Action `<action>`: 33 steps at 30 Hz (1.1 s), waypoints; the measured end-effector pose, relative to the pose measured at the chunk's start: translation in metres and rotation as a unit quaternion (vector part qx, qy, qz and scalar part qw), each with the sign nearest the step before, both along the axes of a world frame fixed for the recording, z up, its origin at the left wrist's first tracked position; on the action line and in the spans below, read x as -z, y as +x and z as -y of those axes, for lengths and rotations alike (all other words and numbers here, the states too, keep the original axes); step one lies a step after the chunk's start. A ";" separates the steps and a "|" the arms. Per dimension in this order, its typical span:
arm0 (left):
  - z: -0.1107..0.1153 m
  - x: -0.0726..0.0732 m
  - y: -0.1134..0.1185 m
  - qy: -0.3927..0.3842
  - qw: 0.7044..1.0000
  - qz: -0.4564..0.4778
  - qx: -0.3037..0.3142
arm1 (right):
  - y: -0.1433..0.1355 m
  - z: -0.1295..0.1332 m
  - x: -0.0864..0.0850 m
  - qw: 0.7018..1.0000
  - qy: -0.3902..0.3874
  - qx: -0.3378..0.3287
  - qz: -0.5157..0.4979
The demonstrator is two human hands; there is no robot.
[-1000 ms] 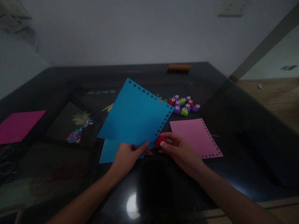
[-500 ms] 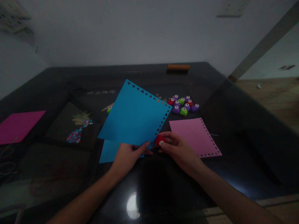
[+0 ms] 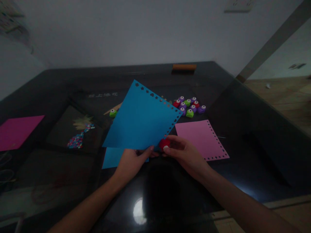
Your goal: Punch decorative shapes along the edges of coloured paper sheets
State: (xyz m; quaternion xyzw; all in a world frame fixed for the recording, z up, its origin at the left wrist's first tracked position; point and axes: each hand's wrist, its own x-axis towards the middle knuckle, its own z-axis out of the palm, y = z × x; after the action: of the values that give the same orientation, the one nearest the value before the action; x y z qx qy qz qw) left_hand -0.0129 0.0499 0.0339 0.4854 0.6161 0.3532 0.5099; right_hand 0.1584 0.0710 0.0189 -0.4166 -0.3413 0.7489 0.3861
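My left hand pinches the lower edge of a blue sheet of paper, holding it tilted above the table. Small punched shapes run along two of the sheet's edges. In my right hand is a red craft punch with a white button, set at the sheet's lower right edge. My right thumb rests on the button; whether it is pressed down I cannot tell. Beneath the held sheet and partly covered by it lies another blue sheet. A pink sheet with punched edges lies beside my right hand.
Several purple, green and red punches cluster behind the pink sheet. A green punch shows left of the held paper. On the dark glossy table are a heap of confetti, a magenta sheet and a brown bar.
The held blue sheet has turned slightly, its right corner shifting a little to the right. The red punch has moved slightly up and left along the edge. The camera view has shifted a bit.
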 end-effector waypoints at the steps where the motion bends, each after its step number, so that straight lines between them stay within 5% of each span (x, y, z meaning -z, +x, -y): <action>1: 0.000 0.000 0.001 0.004 1.000 0.002 0.000 | 0.000 0.000 0.000 1.000 0.004 -0.002 0.000; 33: 0.001 0.004 0.003 -0.010 0.999 -0.038 0.024 | -0.005 0.000 0.002 0.993 0.083 -0.006 0.082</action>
State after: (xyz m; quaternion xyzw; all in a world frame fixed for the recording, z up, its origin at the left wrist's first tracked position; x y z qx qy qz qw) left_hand -0.0103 0.0494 0.0301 0.5081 0.6267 0.3160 0.4991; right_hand 0.1536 0.0706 0.0170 -0.4407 -0.4354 0.6839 0.3854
